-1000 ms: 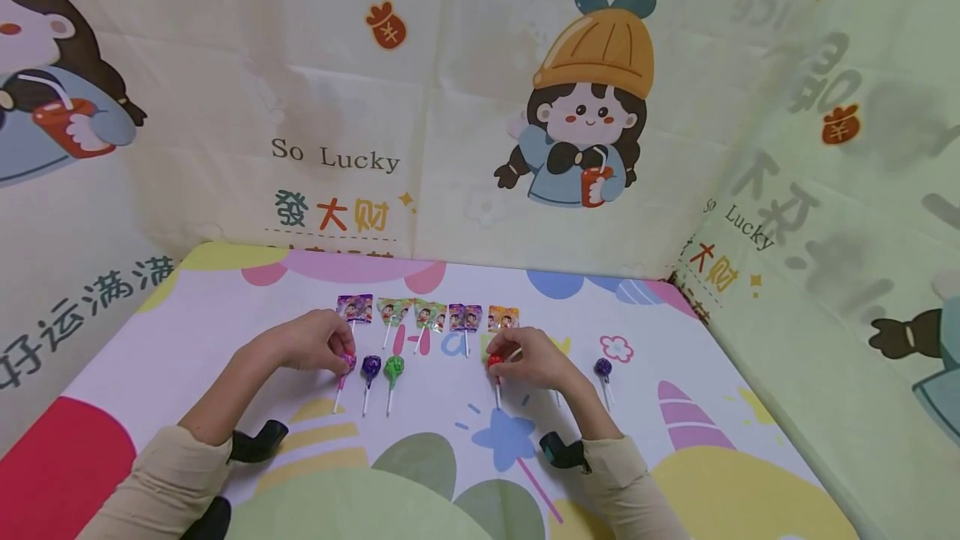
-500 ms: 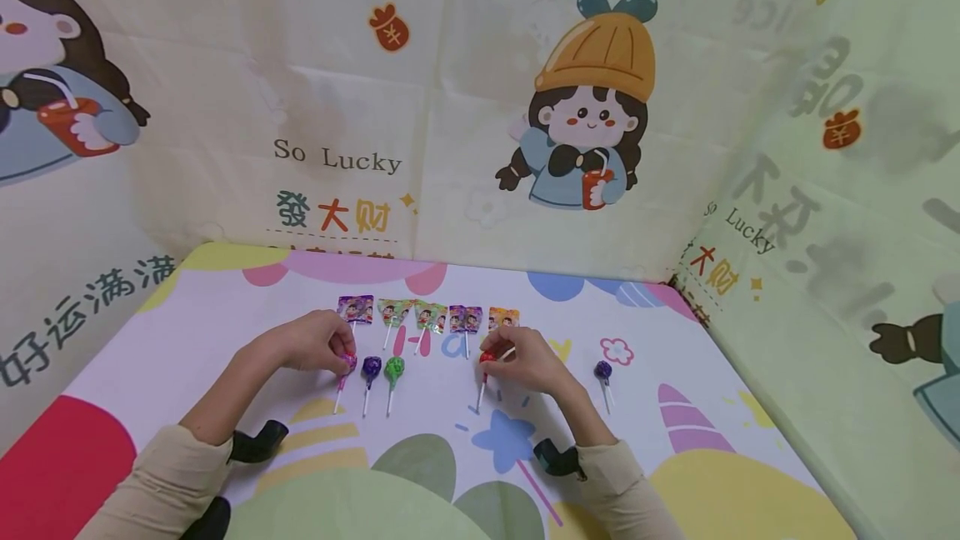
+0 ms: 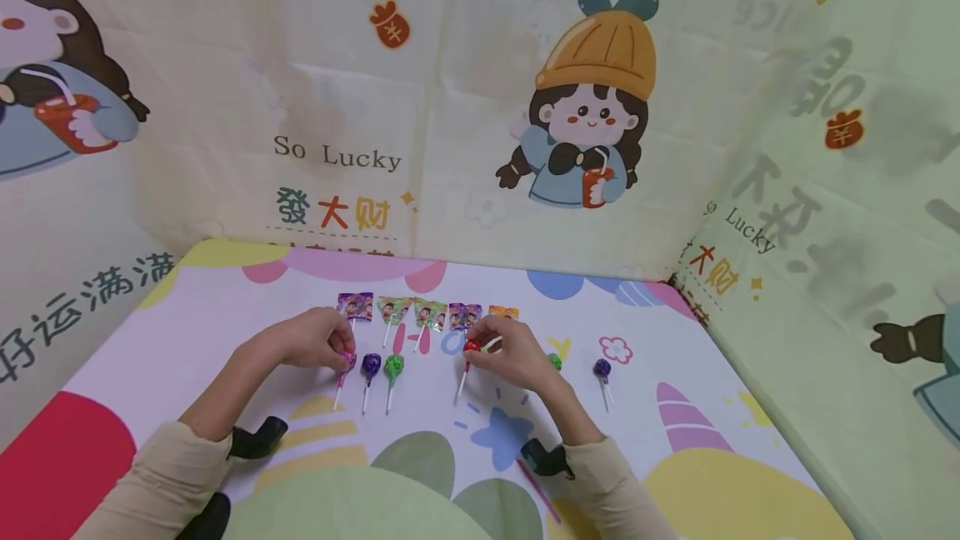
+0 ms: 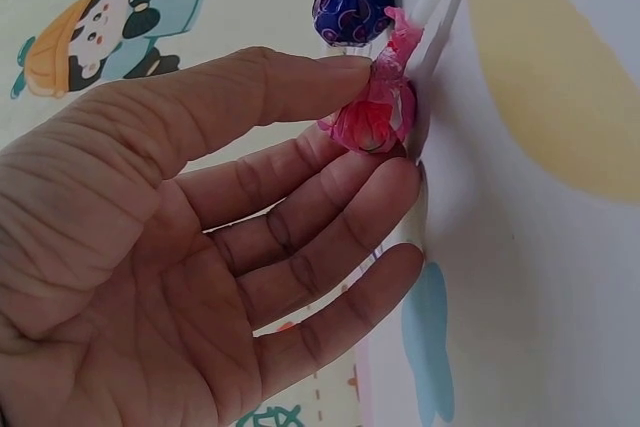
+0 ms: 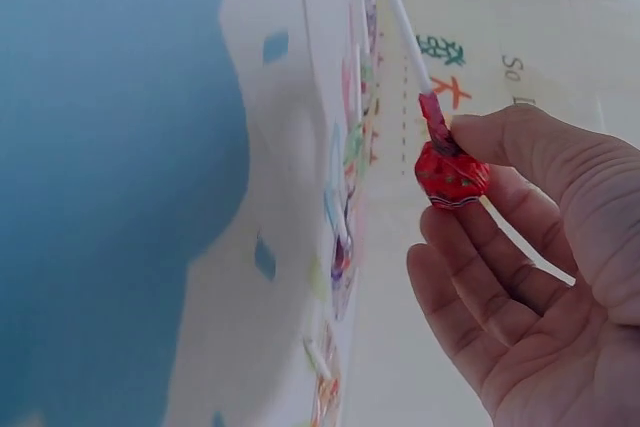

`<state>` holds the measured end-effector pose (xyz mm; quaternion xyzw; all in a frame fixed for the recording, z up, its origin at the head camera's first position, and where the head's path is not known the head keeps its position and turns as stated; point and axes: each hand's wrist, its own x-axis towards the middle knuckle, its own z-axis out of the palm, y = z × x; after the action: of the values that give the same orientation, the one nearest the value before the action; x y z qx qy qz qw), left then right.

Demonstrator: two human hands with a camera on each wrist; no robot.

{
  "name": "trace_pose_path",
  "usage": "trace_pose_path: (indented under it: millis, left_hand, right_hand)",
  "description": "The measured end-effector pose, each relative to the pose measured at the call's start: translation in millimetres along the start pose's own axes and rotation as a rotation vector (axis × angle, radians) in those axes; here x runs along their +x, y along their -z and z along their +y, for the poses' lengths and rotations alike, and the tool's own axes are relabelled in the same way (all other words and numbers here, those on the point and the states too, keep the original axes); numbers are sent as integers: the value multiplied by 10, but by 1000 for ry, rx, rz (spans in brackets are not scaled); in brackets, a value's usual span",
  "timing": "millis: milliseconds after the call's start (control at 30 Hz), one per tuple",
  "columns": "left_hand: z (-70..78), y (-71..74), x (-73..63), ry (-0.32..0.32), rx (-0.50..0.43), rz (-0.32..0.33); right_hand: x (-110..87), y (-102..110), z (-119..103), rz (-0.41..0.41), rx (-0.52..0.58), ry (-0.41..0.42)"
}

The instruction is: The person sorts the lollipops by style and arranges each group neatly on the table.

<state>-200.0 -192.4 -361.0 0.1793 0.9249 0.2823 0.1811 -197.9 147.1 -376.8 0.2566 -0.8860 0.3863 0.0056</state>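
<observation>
My left hand (image 3: 315,342) pinches a pink-wrapped lollipop (image 4: 372,119) by its head, between thumb and fingertips; its stick points toward me. Right beside it lie a purple lollipop (image 3: 371,366) and a green lollipop (image 3: 394,367). In my right hand (image 3: 513,350) is a red-wrapped lollipop (image 5: 452,175), held at the head by thumb and fingers with its white stick slanting down in the head view. It is to the right of the green one, with a gap between them. Partly behind the right wrist shows another green lollipop (image 3: 555,362).
Along the back runs a row of flat-wrapped lollipops, among them a purple one (image 3: 355,307), a green one (image 3: 431,314) and an orange one (image 3: 503,311), partly covered by my right hand. One dark purple lollipop (image 3: 602,369) lies at right. Printed cloth walls (image 3: 450,107) enclose the patterned table (image 3: 247,315).
My right hand has carried the red lollipop leftward, toward the green one in the left group. The green lollipop behind that wrist has come into sight. My left hand has stayed put.
</observation>
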Motion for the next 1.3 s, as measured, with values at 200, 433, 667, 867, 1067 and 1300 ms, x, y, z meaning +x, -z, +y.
trace_pose_path:
  millis: [200, 433, 667, 867, 1067, 1300]
  left_hand:
    - [-7, 2, 0, -15, -3, 3]
    - [-24, 6, 0, -17, 4, 2]
    - [-14, -3, 6, -8, 1, -3]
    - [-6, 15, -6, -15, 2, -1]
    - [4, 42, -9, -12, 2, -7]
    - [0, 37, 2, -5, -3, -9]
  right_hand:
    - [57, -64, -91, -14, 14, 19]
    - [125, -151, -173, -19, 21, 85]
    - [156, -266, -238, -57, 15, 77]
    - [178, -385, -283, -119, -16, 60]
    - [210, -464, -313, -144, -30, 50]
    - [252, -507, -338, -167, -55, 71]
